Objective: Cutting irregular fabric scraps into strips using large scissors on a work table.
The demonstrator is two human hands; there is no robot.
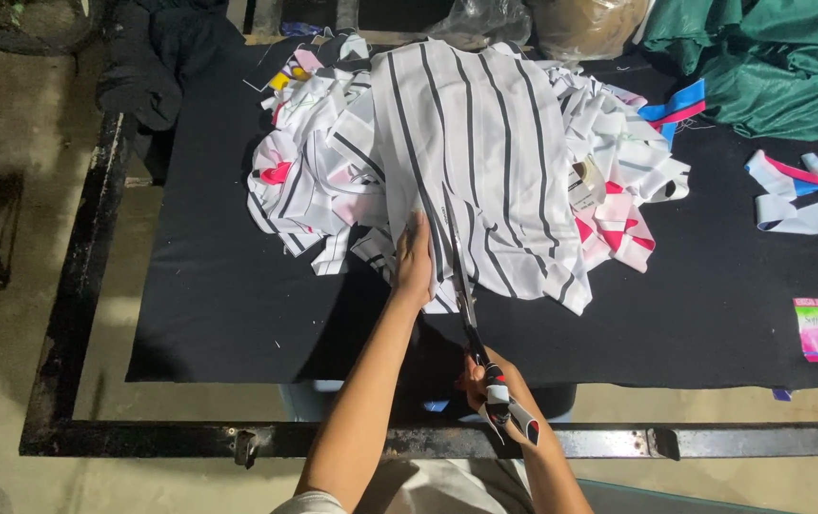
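Observation:
A white cloth with thin black stripes lies spread over a heap of fabric scraps on a black table cover. My left hand presses flat on the cloth's near edge. My right hand grips the taped handles of long scissors, whose blades reach into the striped cloth just right of my left hand.
White, pink and black scraps pile under the cloth. Green fabric is bunched at the back right, loose strips lie at the right, and a small pink packet sits near the front right. A dark metal frame edges the table.

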